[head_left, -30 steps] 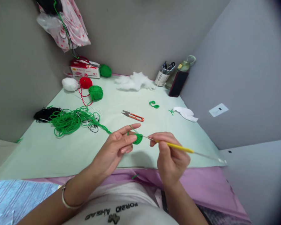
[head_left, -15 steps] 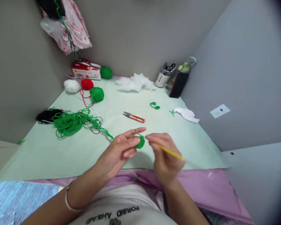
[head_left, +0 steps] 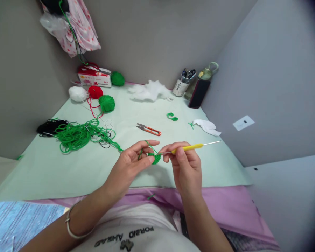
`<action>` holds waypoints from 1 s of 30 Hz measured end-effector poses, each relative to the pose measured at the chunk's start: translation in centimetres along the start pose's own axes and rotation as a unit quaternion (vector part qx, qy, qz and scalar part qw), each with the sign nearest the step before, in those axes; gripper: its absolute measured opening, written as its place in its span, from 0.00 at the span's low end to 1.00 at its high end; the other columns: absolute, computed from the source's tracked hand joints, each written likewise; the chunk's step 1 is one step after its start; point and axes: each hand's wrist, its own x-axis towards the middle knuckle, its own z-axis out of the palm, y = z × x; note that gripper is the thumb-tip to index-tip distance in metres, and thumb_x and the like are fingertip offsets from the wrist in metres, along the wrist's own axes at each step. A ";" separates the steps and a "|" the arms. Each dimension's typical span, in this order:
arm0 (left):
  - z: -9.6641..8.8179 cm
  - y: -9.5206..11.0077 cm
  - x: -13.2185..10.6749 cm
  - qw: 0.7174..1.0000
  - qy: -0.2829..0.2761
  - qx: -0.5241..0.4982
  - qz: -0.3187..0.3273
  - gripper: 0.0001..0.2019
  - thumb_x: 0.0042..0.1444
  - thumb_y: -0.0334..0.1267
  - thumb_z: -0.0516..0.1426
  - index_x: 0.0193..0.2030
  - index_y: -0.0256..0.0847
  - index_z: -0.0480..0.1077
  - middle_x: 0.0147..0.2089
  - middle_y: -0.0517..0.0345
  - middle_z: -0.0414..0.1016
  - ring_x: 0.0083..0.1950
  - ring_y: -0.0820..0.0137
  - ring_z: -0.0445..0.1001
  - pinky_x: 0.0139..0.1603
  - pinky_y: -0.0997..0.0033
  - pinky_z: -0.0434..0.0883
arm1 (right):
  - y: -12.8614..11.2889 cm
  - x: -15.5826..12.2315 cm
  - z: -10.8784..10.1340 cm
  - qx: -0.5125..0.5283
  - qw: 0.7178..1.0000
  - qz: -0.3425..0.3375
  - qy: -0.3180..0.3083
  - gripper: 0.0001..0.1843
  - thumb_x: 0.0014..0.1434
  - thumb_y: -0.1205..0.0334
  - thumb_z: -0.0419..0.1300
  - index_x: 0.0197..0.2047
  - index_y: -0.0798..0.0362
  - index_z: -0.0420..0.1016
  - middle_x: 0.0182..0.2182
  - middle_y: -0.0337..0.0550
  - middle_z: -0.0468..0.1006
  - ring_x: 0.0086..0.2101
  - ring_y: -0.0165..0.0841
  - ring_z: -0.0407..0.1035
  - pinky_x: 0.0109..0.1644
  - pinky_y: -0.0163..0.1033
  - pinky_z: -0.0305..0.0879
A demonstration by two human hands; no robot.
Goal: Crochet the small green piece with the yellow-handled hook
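My left hand (head_left: 130, 162) pinches a small round green crochet piece (head_left: 155, 159) between thumb and fingers, with the forefinger stretched out and green yarn looped over it. My right hand (head_left: 185, 164) grips a crochet hook with a yellow handle (head_left: 187, 148); its metal tip sits in the green piece and the far end points right. Both hands hover above the near edge of the pale green table (head_left: 81, 168). The working yarn trails left to a loose green yarn tangle (head_left: 76, 134).
Orange thread snips (head_left: 149, 129) lie just beyond my hands. Farther back are green (head_left: 106, 103), red (head_left: 95, 92) and white (head_left: 78, 93) yarn balls, a red-and-white box (head_left: 94, 77), white stuffing (head_left: 151, 91), a pen cup (head_left: 182, 84), a dark phone (head_left: 198, 93) and a white scrap (head_left: 207, 126).
My right hand has swung the hook from pointing down-right to nearly level, with its tip back in the green piece. My left hand has kept its hold and barely moved.
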 end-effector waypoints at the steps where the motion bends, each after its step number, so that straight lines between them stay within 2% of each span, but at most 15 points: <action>1: 0.0 0.0 0.0 1.000 0.005 0.009 0.005 0.14 0.59 0.40 0.69 0.52 0.49 0.85 0.39 0.60 0.72 0.38 0.70 0.66 0.42 0.71 0.65 | -0.2 -0.1 0.0 -0.010 1.000 -0.009 -0.004 0.13 0.75 0.57 0.57 0.41 0.50 0.81 0.36 0.43 0.85 0.30 0.31 0.76 0.36 0.39 0.76; 3: 0.1 0.1 -0.1 0.999 0.023 0.039 0.016 0.14 0.59 0.38 0.69 0.52 0.48 0.84 0.38 0.61 0.72 0.37 0.71 0.65 0.42 0.70 0.66 | -0.5 -0.5 -0.1 -0.065 0.997 -0.046 -0.011 0.12 0.76 0.61 0.56 0.43 0.49 0.81 0.37 0.43 0.85 0.32 0.31 0.77 0.38 0.40 0.76; 5: 0.3 0.1 -0.2 0.994 0.054 0.085 0.041 0.14 0.58 0.35 0.68 0.52 0.47 0.83 0.37 0.62 0.71 0.35 0.72 0.65 0.44 0.70 0.67 | -0.6 -1.0 0.0 -0.155 0.980 -0.120 -0.036 0.12 0.75 0.66 0.55 0.48 0.47 0.81 0.39 0.43 0.86 0.35 0.33 0.79 0.40 0.41 0.77; 9: 0.9 0.0 -0.4 0.982 0.108 0.130 0.084 0.18 0.56 0.32 0.68 0.54 0.46 0.80 0.35 0.64 0.72 0.33 0.72 0.66 0.43 0.70 0.69 | 0.0 -1.6 0.2 -0.333 0.892 -0.294 -0.078 0.15 0.71 0.71 0.58 0.55 0.47 0.79 0.44 0.49 0.86 0.41 0.38 0.81 0.42 0.44 0.78; 10: 1.0 0.0 -0.4 0.983 0.108 0.124 0.082 0.19 0.56 0.33 0.68 0.55 0.46 0.79 0.35 0.64 0.73 0.33 0.72 0.66 0.42 0.70 0.69 | 0.2 -1.7 0.2 -0.351 0.881 -0.309 -0.077 0.15 0.70 0.72 0.59 0.55 0.47 0.79 0.45 0.50 0.86 0.42 0.38 0.81 0.42 0.44 0.79; 11: 1.1 0.0 -0.5 0.985 0.103 0.116 0.077 0.20 0.55 0.33 0.68 0.56 0.45 0.78 0.35 0.64 0.73 0.32 0.72 0.66 0.40 0.71 0.69 | 0.4 -1.6 0.2 -0.349 0.881 -0.310 -0.072 0.16 0.70 0.72 0.59 0.55 0.47 0.80 0.46 0.51 0.86 0.42 0.38 0.81 0.42 0.44 0.79; 13: 1.1 0.0 -0.5 0.988 0.093 0.106 0.066 0.21 0.56 0.34 0.69 0.57 0.45 0.77 0.36 0.64 0.73 0.33 0.73 0.66 0.39 0.71 0.69 | 0.6 -1.5 0.2 -0.299 0.910 -0.281 -0.051 0.16 0.70 0.74 0.58 0.54 0.47 0.80 0.43 0.49 0.86 0.41 0.38 0.80 0.43 0.44 0.79; 16: 0.8 0.1 -0.4 0.992 0.078 0.089 0.053 0.22 0.57 0.34 0.69 0.58 0.45 0.77 0.38 0.63 0.73 0.35 0.73 0.67 0.43 0.71 0.70 | 0.4 -1.1 0.1 -0.187 0.961 -0.202 0.000 0.14 0.73 0.71 0.57 0.50 0.46 0.82 0.39 0.44 0.85 0.38 0.36 0.79 0.41 0.44 0.77; 19: 0.5 0.1 -0.4 0.996 0.052 0.062 0.042 0.20 0.58 0.35 0.69 0.58 0.45 0.79 0.39 0.62 0.73 0.37 0.73 0.69 0.46 0.71 0.70 | 0.2 -0.6 0.0 -0.073 0.992 -0.101 -0.003 0.12 0.74 0.65 0.58 0.46 0.46 0.84 0.38 0.42 0.85 0.34 0.33 0.76 0.39 0.41 0.75; 22: 0.2 -0.2 -0.3 0.999 0.016 0.035 0.029 0.20 0.59 0.35 0.69 0.58 0.46 0.80 0.39 0.62 0.72 0.39 0.72 0.70 0.45 0.71 0.70 | 0.5 -0.3 -0.1 0.003 0.999 -0.037 -0.031 0.12 0.75 0.61 0.59 0.44 0.45 0.86 0.42 0.43 0.86 0.37 0.33 0.77 0.41 0.40 0.74; 25: 0.1 -0.3 -0.2 1.000 -0.025 -0.002 0.011 0.20 0.59 0.37 0.70 0.59 0.47 0.80 0.40 0.61 0.73 0.42 0.70 0.73 0.48 0.70 0.70 | 0.8 -0.2 -0.1 0.027 0.999 -0.008 -0.044 0.10 0.74 0.58 0.61 0.45 0.45 0.86 0.42 0.43 0.87 0.38 0.33 0.78 0.41 0.39 0.73; 30: -0.1 -0.2 -0.2 1.000 -0.013 0.002 0.014 0.16 0.60 0.39 0.70 0.56 0.47 0.82 0.40 0.61 0.73 0.39 0.72 0.68 0.44 0.73 0.68 | 0.5 0.0 -0.1 0.062 0.998 0.013 -0.014 0.11 0.74 0.55 0.61 0.41 0.47 0.83 0.37 0.42 0.87 0.30 0.29 0.75 0.37 0.37 0.73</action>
